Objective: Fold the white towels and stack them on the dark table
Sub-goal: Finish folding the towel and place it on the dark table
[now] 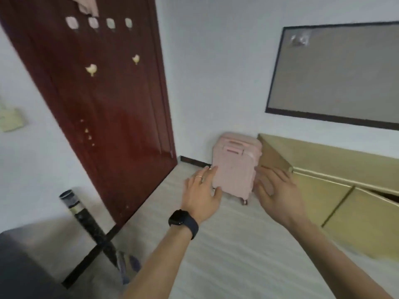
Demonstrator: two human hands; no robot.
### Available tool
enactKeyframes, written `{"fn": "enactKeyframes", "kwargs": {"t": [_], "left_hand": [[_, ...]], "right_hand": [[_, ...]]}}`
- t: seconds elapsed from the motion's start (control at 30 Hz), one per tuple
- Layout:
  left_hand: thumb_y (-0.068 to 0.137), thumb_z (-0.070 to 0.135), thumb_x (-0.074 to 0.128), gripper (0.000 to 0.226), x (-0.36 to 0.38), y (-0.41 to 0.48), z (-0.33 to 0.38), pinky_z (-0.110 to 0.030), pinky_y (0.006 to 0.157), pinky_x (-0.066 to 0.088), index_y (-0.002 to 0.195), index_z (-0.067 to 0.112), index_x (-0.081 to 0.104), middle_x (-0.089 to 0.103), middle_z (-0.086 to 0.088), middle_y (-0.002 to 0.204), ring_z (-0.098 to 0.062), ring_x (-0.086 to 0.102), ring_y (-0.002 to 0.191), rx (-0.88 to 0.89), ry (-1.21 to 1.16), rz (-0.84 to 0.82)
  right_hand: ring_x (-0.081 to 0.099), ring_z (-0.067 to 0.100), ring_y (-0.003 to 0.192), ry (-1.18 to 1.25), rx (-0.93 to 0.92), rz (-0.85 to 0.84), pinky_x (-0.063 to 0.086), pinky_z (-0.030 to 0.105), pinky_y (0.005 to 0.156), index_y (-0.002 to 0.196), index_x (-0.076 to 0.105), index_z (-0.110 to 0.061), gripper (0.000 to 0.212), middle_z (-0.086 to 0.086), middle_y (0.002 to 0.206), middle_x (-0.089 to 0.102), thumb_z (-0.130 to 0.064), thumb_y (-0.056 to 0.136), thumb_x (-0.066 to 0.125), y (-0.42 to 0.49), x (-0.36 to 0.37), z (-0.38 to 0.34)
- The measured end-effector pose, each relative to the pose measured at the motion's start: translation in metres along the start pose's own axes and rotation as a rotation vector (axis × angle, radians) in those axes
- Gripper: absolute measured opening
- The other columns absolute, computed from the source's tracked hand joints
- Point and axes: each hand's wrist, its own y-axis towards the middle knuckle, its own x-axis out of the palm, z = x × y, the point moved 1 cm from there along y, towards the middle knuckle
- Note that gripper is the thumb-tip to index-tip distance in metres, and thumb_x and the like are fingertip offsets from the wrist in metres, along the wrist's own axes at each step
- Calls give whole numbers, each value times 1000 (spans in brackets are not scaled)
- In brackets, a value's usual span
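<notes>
No white towel shows in this blurred head view. My left hand (201, 192), with a ring and a dark watch on the wrist, is stretched forward, fingers spread and nothing in it. My right hand (277, 190) reaches forward beside it, also with fingers apart and holding nothing. Both hands float in front of a pink suitcase (235, 169) that stands farther off on the floor; neither touches it. A dark grey surface (19, 262), perhaps the dark table, fills the lower left corner.
A dark red door (103, 100) with hooks stands at the left. A yellow wooden cabinet (345, 190) runs along the right wall under a dark-framed board (336, 72). A black cylinder (73, 203) leans near the door. Pale floor (226, 244) lies under my arms.
</notes>
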Motion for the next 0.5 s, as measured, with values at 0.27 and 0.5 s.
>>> {"fn": "enactKeyframes", "kwargs": {"t": [0.27,0.5], "left_hand": [[93,35,53,55,135,139,230,-41,112,34,147,28,40,39,2,152,-18,35,139,331,-136,-91],[93,36,54,55,267,238,366,-40,113,33,146,30,41,40,4,151,-15,34,140,495,-207,-221]], "right_hand": [[50,20,123,-155,259,195,41,31,101,120,68,-23,27,-6,127,64,-28,94,63,26,-150,220],[52,17,118,-233,479,258,49,32,93,117,69,-27,26,-12,123,66,-29,91,65,41,-220,395]]}}
